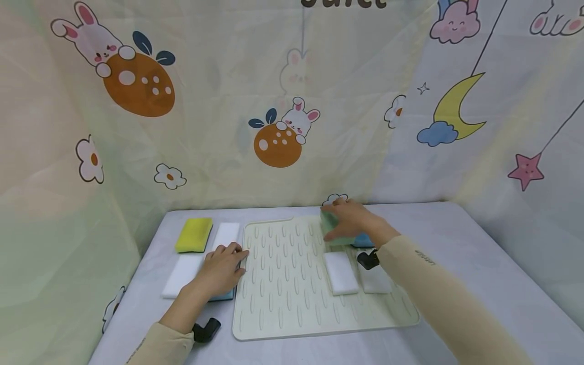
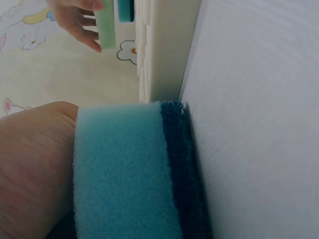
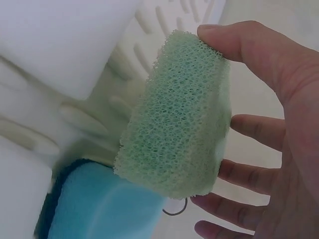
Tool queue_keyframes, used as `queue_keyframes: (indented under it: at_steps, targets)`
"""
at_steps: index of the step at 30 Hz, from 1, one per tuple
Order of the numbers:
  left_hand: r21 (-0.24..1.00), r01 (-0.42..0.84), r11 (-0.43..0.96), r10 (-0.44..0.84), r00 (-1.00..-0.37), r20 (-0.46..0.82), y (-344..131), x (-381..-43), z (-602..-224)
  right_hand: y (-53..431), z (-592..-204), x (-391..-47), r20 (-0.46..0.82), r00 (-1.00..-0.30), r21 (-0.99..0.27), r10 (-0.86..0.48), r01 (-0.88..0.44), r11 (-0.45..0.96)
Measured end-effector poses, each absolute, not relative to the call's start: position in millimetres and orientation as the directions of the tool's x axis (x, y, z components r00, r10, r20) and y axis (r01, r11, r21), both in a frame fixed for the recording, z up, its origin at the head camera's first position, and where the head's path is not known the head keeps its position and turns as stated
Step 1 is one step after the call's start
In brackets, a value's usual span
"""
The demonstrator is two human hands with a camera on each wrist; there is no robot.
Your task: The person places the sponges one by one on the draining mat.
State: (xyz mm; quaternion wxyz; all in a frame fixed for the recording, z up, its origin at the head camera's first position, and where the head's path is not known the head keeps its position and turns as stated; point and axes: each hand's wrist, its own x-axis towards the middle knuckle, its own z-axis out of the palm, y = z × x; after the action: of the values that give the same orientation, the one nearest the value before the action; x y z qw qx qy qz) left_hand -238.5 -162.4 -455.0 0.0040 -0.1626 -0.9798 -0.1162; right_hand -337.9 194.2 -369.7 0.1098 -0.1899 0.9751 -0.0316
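My right hand (image 1: 349, 220) holds a green sponge (image 3: 174, 114) between thumb and fingers, over the back right of a ribbed cream mat (image 1: 278, 324). The sponge is coarse and porous, and it is tilted in the right wrist view. A blue sponge (image 1: 363, 241) with a dark scouring side lies on the mat beside it. My left hand (image 1: 219, 271) rests at the mat's left edge with its fingers loosely bent. Below that hand another blue sponge (image 2: 124, 169) with a dark blue layer stands on the table, partly hidden in the head view.
Two white sponges (image 1: 341, 274) lie on the mat in front of the right hand. Left of the mat are a yellow sponge (image 1: 194, 234) with a dark underside and white sponges (image 1: 182, 274). A printed curtain (image 1: 219, 126) hangs behind the table (image 1: 465, 274).
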Motion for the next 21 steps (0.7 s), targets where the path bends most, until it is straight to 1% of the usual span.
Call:
queue_keyframes:
  at_steps: [10,21]
  targets:
    - [0.224,0.321,0.920,0.317,-0.947,0.055,-162,-238,-456,182,-379,-341,-0.220,-0.909,-0.078,-0.353,-0.344,0.936]
    - [0.227,0.327,0.917,0.322,-0.945,0.063,-162,-239,-456,174,-384,-343,-0.241,-0.903,-0.062,-0.356,-0.351,0.934]
